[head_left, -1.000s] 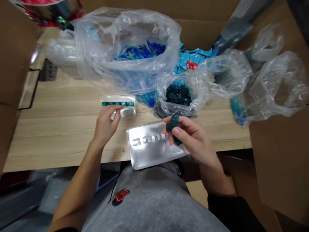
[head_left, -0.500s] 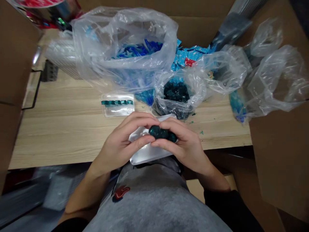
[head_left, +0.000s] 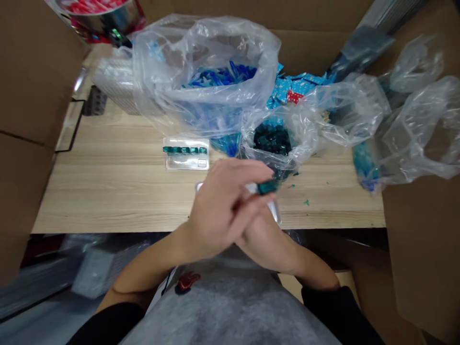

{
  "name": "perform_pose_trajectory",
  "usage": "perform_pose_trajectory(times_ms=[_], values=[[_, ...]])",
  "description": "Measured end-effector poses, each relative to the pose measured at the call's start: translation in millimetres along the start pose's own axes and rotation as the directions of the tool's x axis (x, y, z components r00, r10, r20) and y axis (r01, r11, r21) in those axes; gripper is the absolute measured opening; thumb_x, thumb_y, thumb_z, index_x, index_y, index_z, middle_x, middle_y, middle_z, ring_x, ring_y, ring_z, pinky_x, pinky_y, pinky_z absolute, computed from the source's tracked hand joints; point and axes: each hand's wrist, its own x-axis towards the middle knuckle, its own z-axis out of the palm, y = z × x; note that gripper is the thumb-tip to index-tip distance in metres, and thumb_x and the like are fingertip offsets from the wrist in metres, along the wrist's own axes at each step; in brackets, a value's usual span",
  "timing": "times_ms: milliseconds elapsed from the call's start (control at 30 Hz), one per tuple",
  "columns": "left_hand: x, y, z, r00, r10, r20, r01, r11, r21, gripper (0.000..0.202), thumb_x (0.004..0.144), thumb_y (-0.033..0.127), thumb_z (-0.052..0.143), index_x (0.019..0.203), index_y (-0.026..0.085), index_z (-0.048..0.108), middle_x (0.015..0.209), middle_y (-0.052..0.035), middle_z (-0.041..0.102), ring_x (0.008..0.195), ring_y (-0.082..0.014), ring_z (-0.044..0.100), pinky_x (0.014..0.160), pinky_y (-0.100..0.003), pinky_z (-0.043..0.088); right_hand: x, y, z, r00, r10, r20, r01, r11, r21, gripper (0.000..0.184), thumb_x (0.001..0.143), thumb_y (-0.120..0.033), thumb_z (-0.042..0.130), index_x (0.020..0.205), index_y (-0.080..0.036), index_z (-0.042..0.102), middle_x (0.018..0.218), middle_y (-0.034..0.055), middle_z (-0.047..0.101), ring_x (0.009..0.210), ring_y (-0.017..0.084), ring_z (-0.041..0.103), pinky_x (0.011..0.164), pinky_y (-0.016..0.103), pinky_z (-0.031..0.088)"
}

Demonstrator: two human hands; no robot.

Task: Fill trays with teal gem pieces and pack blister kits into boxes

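Your left hand (head_left: 219,206) crosses over your right hand (head_left: 264,235) above a silver tray (head_left: 275,213) at the front edge of a wooden worktable (head_left: 108,201). The hands nearly hide the tray, leaving only slivers showing. One teal piece (head_left: 268,188) sticks out just past your left fingers (head_left: 251,175), which lie together but blurred. You cannot tell from this view whether they clamp it. Your right fingers are hidden beneath the left hand, so their state cannot be told either.

Just beyond your hands, a clear blister tray (head_left: 185,163) lies flat on the table, with a row of teal pieces (head_left: 185,150) along its far edge. There look to be six, though their edges run together. Five clear plastic bags stand or slump behind it. One large bag (head_left: 168,91) holds blue pieces (head_left: 223,76), and a smaller one (head_left: 251,143) holds a heap of dark teal pieces (head_left: 272,140). The plastic film obscures both heaps, so neither can be counted. Cardboard walls (head_left: 36,72) frame the table, cut off by the picture's edges.
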Motion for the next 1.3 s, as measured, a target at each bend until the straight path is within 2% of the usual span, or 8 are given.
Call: perform_pose_trajectory(times_ms=[100, 200, 333, 500, 733, 933, 1067, 1300], values=[[1, -8, -14.6, 0.989, -0.047, -0.138, 0.018, 0.980, -0.201, 0.024, 0.088, 0.015, 0.062, 0.107, 0.029, 0.062, 0.098, 0.0024, 0.069, 0.090, -0.0130, 0.067, 0.083, -0.030, 0.057, -1, -2, -15, 0.995, -0.028, 0.098, 0.011, 0.987, 0.163, 0.016, 0.094, -0.021, 0.047, 0.101, -0.015, 0.060, 0.096, 0.0077, 0.067, 0.083, 0.017, 0.065, 0.072, 0.030, 0.057], [-7, -14, -27.1, 0.973, -0.205, -0.108, 0.164, 0.939, -0.303, 0.020, 0.088, 0.020, 0.064, 0.106, 0.028, 0.066, 0.096, 0.0018, 0.071, 0.083, -0.0107, 0.067, 0.077, -0.024, 0.056, -2, 2, -28, 0.999, 0.041, 0.022, -0.046, 0.941, 0.334, 0.016, 0.093, -0.013, 0.045, 0.099, -0.017, 0.059, 0.096, 0.0041, 0.064, 0.091, 0.013, 0.061, 0.081, 0.026, 0.053], [-20, -12, -32.2, 0.968, -0.247, -0.038, 0.231, 0.944, -0.237, 0.014, 0.085, 0.028, 0.068, 0.098, 0.024, 0.069, 0.087, 0.0003, 0.070, 0.076, -0.0104, 0.065, 0.067, -0.021, 0.053, 1, 6, -36, 0.976, 0.165, -0.145, -0.073, 0.868, 0.491, 0.013, 0.090, -0.010, 0.049, 0.091, -0.019, 0.058, 0.087, -0.0003, 0.061, 0.083, 0.010, 0.059, 0.077, 0.024, 0.051], [-27, -4, -30.1, 0.990, -0.141, -0.015, 0.136, 0.978, -0.155, 0.012, 0.085, 0.030, 0.067, 0.095, 0.023, 0.069, 0.079, 0.0005, 0.067, 0.074, -0.0111, 0.063, 0.064, -0.021, 0.052, 4, 2, -37, 0.986, 0.165, -0.033, -0.112, 0.788, 0.606, 0.008, 0.087, -0.018, 0.063, 0.094, -0.021, 0.060, 0.083, -0.0031, 0.064, 0.077, 0.009, 0.062, 0.071, 0.021, 0.052], [-35, 0, -29.3, 0.961, -0.276, 0.035, 0.276, 0.932, -0.235, 0.017, 0.095, 0.027, 0.052, 0.101, 0.025, 0.068, 0.084, 0.0003, 0.068, 0.073, -0.0101, 0.063, 0.062, -0.020, 0.052, 1, 3, -33, 0.995, 0.069, -0.077, -0.015, 0.831, 0.556, 0.018, 0.087, -0.011, 0.060, 0.103, -0.021, 0.059, 0.089, -0.0020, 0.063, 0.081, 0.008, 0.062, 0.076, 0.021, 0.053], [-32, 8, -28.7, 0.999, -0.044, 0.022, 0.038, 0.977, 0.211, 0.023, 0.092, 0.020, 0.057, 0.113, 0.026, 0.066, 0.101, -0.0003, 0.070, 0.093, -0.0135, 0.064, 0.081, -0.024, 0.054, -1, 1, -24, 0.966, 0.026, -0.258, 0.075, 0.923, 0.377, 0.025, 0.086, -0.009, 0.057, 0.107, -0.022, 0.057, 0.085, -0.0025, 0.060, 0.079, 0.009, 0.061, 0.076, 0.022, 0.055], [-30, 7, -32.4, 0.994, -0.003, 0.105, -0.019, 0.977, 0.211, 0.034, 0.086, 0.029, 0.065, 0.120, 0.024, 0.062, 0.104, -0.0032, 0.068, 0.097, -0.0165, 0.064, 0.083, -0.026, 0.055, -4, 0, -23, 0.952, 0.058, -0.302, 0.042, 0.948, 0.316, 0.030, 0.085, -0.007, 0.059, 0.108, -0.027, 0.058, 0.084, -0.0044, 0.063, 0.078, 0.008, 0.064, 0.075, 0.020, 0.056], [-28, 5, -30.9, 0.961, 0.157, 0.228, -0.242, 0.879, 0.412, 0.040, 0.088, 0.008, 0.053, 0.127, 0.018, 0.054, 0.106, -0.0067, 0.070, 0.095, -0.0176, 0.067, 0.085, -0.027, 0.056, -12, -2, -28, 0.972, -0.001, -0.237, 0.051, 0.977, 0.206, 0.031, 0.087, -0.010, 0.057, 0.110, -0.030, 0.059, 0.089, -0.0026, 0.071, 0.078, 0.012, 0.068, 0.072, 0.024, 0.058]])
